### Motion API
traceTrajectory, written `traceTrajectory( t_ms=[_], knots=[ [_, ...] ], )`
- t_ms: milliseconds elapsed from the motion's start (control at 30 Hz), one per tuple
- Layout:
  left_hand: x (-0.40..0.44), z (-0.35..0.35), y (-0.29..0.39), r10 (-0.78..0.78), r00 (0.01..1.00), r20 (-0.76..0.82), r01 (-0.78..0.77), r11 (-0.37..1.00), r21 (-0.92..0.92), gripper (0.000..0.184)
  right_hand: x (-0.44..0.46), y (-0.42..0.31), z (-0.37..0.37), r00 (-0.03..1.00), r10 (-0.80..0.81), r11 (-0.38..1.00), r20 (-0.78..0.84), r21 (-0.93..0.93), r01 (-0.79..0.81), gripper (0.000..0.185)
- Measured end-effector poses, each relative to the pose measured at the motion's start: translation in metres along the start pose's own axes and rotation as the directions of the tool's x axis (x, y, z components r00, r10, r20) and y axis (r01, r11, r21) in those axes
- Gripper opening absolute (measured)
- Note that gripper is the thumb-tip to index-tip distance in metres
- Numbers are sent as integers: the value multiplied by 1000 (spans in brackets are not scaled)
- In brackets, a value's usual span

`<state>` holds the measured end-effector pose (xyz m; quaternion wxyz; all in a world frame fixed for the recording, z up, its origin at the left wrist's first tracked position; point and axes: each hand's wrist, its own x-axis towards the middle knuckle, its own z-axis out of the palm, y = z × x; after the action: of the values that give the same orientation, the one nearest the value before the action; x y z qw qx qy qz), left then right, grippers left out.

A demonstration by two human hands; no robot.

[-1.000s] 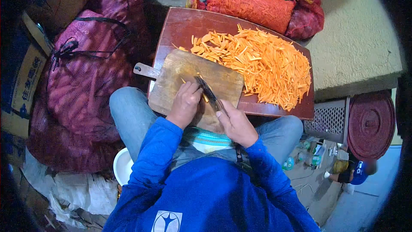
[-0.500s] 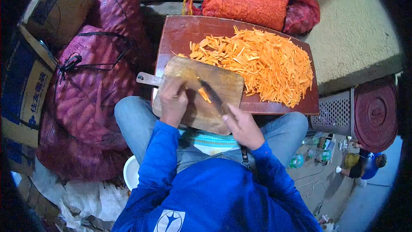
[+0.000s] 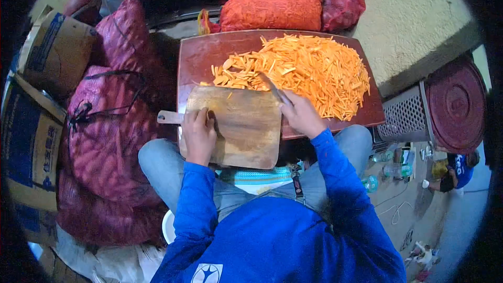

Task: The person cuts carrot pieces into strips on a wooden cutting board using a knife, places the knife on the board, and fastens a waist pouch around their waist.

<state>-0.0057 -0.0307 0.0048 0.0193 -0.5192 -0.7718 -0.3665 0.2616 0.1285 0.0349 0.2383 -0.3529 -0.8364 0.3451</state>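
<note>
Just beyond right hand [image 3: 302, 116], knife [image 3: 273, 89] gripped: heaped orange strips [image 3: 317, 71].

A rough pale ledge [image 3: 414, 42] overlooks grey, perhaps concrete, floor [image 3: 411, 225].

From one head-worn camera we look forward and steeply down, past the blue shirt [image 3: 283, 236] to the cutting board [image 3: 249, 131] and bench [image 3: 209, 50], fairly near; at the dark, curved rim we cannot tell details for sure.

Left hand [image 3: 199, 133] with bent fingers, right hand [image 3: 304, 115] gripping, forearms [image 3: 198, 194] forward
</note>
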Motion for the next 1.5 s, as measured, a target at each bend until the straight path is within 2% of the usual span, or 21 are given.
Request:
traceTrajectory(
  t_ms=[67, 100, 133, 200, 267, 333, 367, 533, 600, 633, 767, 900, 1000, 1067, 1100, 1133, 1200, 1267, 1367, 1433, 1500],
  knots=[
    [-2, 10, -7, 94, 995, 22, -95, 995, 18, 29, 1, -2, -14, 998, 56, 997, -31, 55, -54, 37],
    [-3, 18, -12, 138, 990, 10, -138, 990, 18, 29, -3, -14, -19, 990, 140, 984, 35, 104, -143, 43],
    [-2, 17, -8, 148, 989, 14, -149, 989, 15, 29, -10, -16, -15, 989, 145, 983, 25, 106, -147, 43],
    [-1, 15, 0, 170, 984, 53, -174, 983, 67, 28, -22, -17, -4, 995, 68, 972, 68, 222, -82, 43],
    [0, 20, 1, 173, 984, 49, -175, 983, 48, 27, -28, -17, 3, 988, 80, 985, 130, 144, -98, 43],
    [2, 21, 2, 180, 983, 42, -182, 983, 26, 26, -27, -37, 5, 948, 77, 933, 308, 314, -178, 42],
    [3, 21, 3, 182, 982, 46, -183, 983, 28, 25, -25, -33, 12, 951, 49, 919, 305, 358, -162, 39],
    [1, 22, 2, 171, 985, 37, -171, 985, -11, 23, -2, -8, 3, 966, 32, 960, 258, 261, -101, 40],
    [1, 23, 4, 165, 986, 32, -164, 986, -33, 23, -3, 1, 0, 997, 62, 951, 43, 300, -72, 36],
    [3, 24, 6, 159, 987, 18, -158, 985, -64, 23, -4, 2, -8, 982, 176, 945, 65, 268, -187, 39],
    [20, 28, 16, 130, 981, 141, -117, 988, -96, 24, -12, 26, 4, 985, 144, 863, -94, 499, -78, 43],
    [61, 44, 25, 227, 962, 151, -226, 974, -25, 26, -16, 9, -2, 993, 71, 843, -94, 537, -9, 42],
    [101, 68, 18, 280, 933, 225, -303, 950, 76, 28, -16, 2, -7, 997, 75, 849, -2, 525, -63, 41],
    [122, 86, 16, 314, 914, 255, -360, 919, 159, 33, -17, -2, -12, 981, 131, 912, 142, 371, -175, 43],
    [131, 93, 15, 258, 912, 318, -326, 928, 183, 38, -15, 0, -2, 999, 32, 924, -23, 382, -21, 40],
    [135, 99, 14, 262, 910, 323, -331, 926, 181, 38, -17, 5, -1, 999, 37, 923, -26, 383, -24, 40],
    [144, 110, 12, 270, 939, 215, -314, 926, 210, 42, -17, 9, -6, 987, 134, 928, 87, 339, -156, 36],
    [158, 128, -13, 258, 942, 213, -301, 932, 200, 45, -14, 10, -10, 985, 135, 931, 106, 326, -162, 33],
    [177, 138, -29, 12, 917, 399, -121, 960, 251, 60, -12, 12, -11, 985, 121, 939, 122, 307, -153, 27],
    [184, 147, -40, 53, 916, 397, -158, 959, 237, 53, -9, 11, -14, 988, 104, 944, 114, 301, -134, 25],
    [188, 152, -47, 92, 913, 397, -193, 956, 222, 47, -8, 8, -20, 956, 189, 948, 225, 210, -237, 35]
  ],
)
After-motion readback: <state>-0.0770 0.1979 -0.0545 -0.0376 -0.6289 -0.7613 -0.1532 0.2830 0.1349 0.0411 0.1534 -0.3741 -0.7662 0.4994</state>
